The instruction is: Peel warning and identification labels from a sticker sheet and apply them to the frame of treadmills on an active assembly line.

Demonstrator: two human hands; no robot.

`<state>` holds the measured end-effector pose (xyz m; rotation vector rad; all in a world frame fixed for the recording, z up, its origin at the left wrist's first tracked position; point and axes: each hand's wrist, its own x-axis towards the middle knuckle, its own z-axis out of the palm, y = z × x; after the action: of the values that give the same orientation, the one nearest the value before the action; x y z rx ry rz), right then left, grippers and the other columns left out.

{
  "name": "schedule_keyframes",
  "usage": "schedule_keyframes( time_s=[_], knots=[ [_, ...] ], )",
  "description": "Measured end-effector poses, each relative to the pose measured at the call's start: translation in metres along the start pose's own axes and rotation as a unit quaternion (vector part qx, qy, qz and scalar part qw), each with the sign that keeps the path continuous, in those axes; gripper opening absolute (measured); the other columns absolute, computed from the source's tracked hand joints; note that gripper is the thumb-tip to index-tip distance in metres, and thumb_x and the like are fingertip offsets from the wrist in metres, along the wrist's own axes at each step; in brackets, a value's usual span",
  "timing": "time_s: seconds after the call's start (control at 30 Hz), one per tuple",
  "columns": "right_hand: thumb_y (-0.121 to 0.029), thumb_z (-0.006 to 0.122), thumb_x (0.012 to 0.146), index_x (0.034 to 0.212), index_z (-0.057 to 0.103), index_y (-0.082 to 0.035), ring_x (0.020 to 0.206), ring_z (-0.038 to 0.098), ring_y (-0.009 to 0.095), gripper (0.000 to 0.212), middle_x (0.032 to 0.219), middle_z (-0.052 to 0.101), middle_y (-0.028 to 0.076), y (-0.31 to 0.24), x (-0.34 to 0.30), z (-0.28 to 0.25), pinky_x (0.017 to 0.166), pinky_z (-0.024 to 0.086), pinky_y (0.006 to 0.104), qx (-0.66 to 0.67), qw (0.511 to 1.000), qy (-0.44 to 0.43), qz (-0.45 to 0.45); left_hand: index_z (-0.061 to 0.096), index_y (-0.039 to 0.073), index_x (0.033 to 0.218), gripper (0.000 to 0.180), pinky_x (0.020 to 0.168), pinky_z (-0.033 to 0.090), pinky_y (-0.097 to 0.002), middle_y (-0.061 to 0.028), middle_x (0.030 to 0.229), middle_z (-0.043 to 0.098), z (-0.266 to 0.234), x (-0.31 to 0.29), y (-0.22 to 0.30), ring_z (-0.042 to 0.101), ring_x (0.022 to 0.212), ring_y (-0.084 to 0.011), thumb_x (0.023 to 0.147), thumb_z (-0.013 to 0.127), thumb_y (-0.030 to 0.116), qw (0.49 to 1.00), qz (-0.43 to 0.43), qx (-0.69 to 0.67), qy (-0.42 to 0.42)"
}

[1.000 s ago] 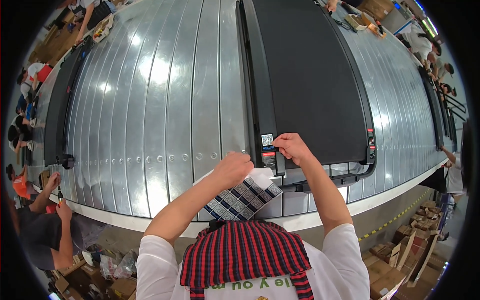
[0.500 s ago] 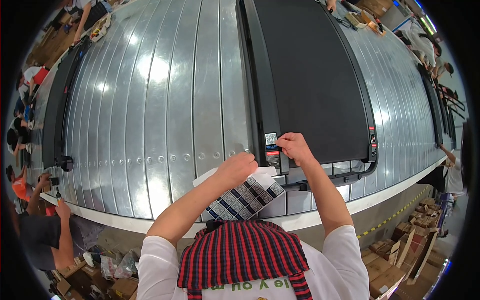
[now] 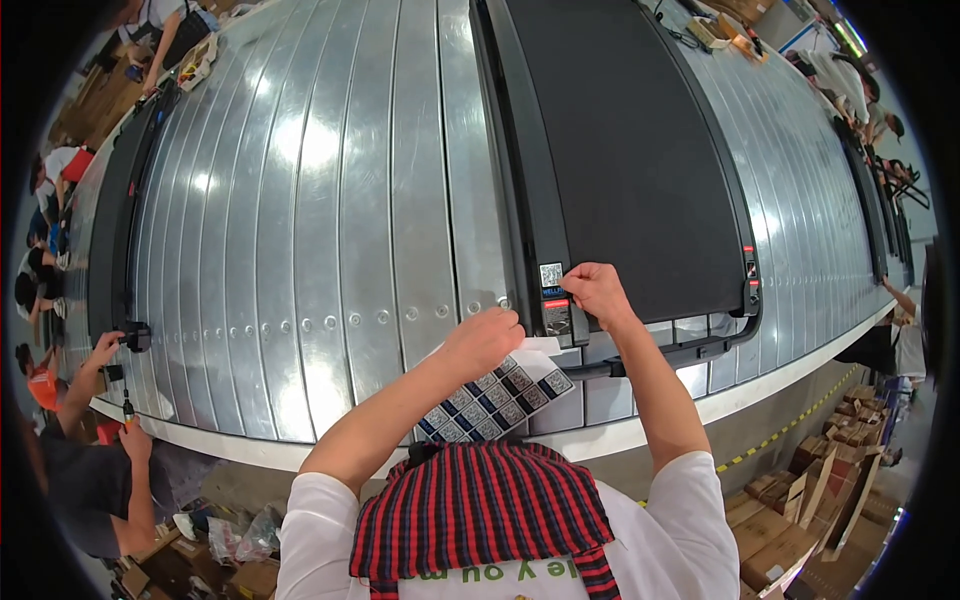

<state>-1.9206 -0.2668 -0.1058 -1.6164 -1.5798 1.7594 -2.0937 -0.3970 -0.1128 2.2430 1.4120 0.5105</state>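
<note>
A treadmill with a black belt (image 3: 640, 150) lies on the metal-slatted table in front of me. On its left side rail sits a square QR-code sticker (image 3: 551, 275), just above a red-and-dark label (image 3: 556, 316). My right hand (image 3: 598, 292) is closed in a pinch at the sticker's right edge, over the border of rail and belt. My left hand (image 3: 485, 340) is closed on the upper part of a sheet of QR-code stickers (image 3: 500, 400), tilted between my body and the table edge. A white backing strip sticks out beside its fingers.
Another treadmill (image 3: 112, 230) stands at the far left, where a person's hand (image 3: 135, 440) holds a screwdriver. More people work along both sides. Cardboard boxes (image 3: 770, 540) lie on the floor at right, past a yellow-black line. A small tray (image 3: 708, 32) sits beyond the treadmill.
The treadmill and its sticker appear slightly farther right, my right hand staying at the sticker's edge. A person's hand at the treadmill's far end has gone from view. The person at left has shifted their hands.
</note>
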Motion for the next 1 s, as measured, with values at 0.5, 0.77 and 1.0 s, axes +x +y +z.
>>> schedule_keyframes(
  time_s=[0.5,0.77,1.0],
  knots=[
    [-0.008,0.063,0.073,0.071,0.058,-0.001,0.043,0.038,0.003,0.009,0.052,0.047,-0.002,-0.005,-0.006,-0.01,0.037,0.024,0.0184,0.057,0.997,-0.034,0.047,0.051,0.005,0.07,0.004,0.068,0.044,-0.0344,-0.0086,0.077,0.049,-0.003,-0.01,0.003,0.05,0.078,-0.0252,0.066,0.052,0.004,0.999,-0.028,0.007,-0.035],
    [-0.007,0.062,0.073,0.071,0.058,-0.001,0.042,0.036,0.002,0.009,0.053,0.046,-0.003,-0.002,-0.004,-0.007,0.036,0.022,0.0175,0.052,0.997,-0.034,0.043,0.051,0.005,0.07,0.003,0.068,0.043,-0.0353,-0.0092,0.077,0.049,-0.007,-0.015,0.002,0.05,0.079,-0.0263,0.067,0.052,0.004,0.999,-0.022,0.005,-0.038],
    [-0.007,0.063,0.072,0.069,0.058,0.0,0.043,0.037,0.003,0.009,0.053,0.047,-0.002,0.001,-0.004,-0.006,0.037,0.024,0.0181,0.052,0.998,-0.009,0.027,0.053,0.006,0.072,0.004,0.071,0.044,-0.0334,-0.0086,0.078,0.05,-0.011,-0.019,0.003,0.051,0.08,-0.0248,0.07,0.049,0.005,0.998,-0.032,0.014,-0.056]
  ],
)
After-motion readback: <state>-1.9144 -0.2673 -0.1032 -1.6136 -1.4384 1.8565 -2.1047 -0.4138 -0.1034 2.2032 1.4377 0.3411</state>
